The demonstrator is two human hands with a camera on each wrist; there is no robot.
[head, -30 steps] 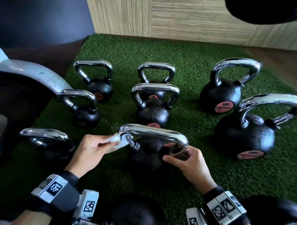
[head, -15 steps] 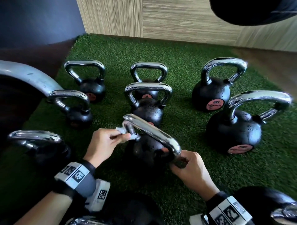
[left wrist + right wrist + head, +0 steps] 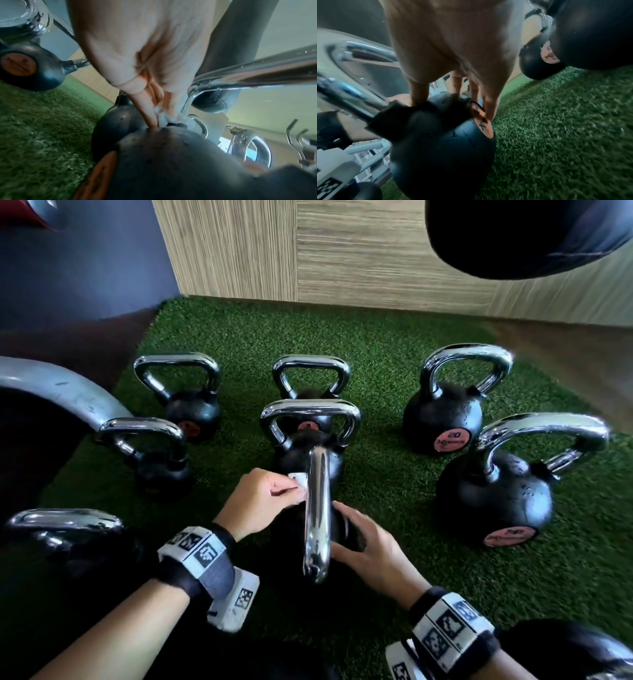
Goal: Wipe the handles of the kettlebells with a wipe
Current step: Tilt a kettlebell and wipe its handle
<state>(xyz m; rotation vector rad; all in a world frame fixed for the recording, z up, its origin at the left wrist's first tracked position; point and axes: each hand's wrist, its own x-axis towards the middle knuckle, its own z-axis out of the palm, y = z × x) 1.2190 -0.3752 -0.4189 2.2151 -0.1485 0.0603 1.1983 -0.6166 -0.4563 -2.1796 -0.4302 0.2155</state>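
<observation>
A black kettlebell [image 3: 346,532] with a chrome handle [image 3: 317,508] stands nearest me on the green turf, its handle edge-on to the head view. My left hand [image 3: 263,498] pinches a small white wipe [image 3: 299,482] against the handle's far left leg. The left wrist view shows the wipe [image 3: 164,119] crumpled between fingertips where the chrome handle [image 3: 240,77] meets the ball. My right hand [image 3: 363,549] grips the black ball from the right; its fingertips [image 3: 488,108] rest by the orange label [image 3: 482,124] of the kettlebell [image 3: 440,148].
Several more chrome-handled kettlebells stand around on the turf [image 3: 394,474]: two large ones at right [image 3: 493,494], [image 3: 442,412], smaller ones behind [image 3: 308,422] and at left [image 3: 161,467]. A curved grey machine part [image 3: 61,392] lies far left. A wood-panel wall [image 3: 342,251] closes the back.
The near kettlebell has turned about a quarter turn, its handle swinging from crosswise to edge-on. My left hand stayed with the wipe on the handle's leg; my right hand kept hold of the ball.
</observation>
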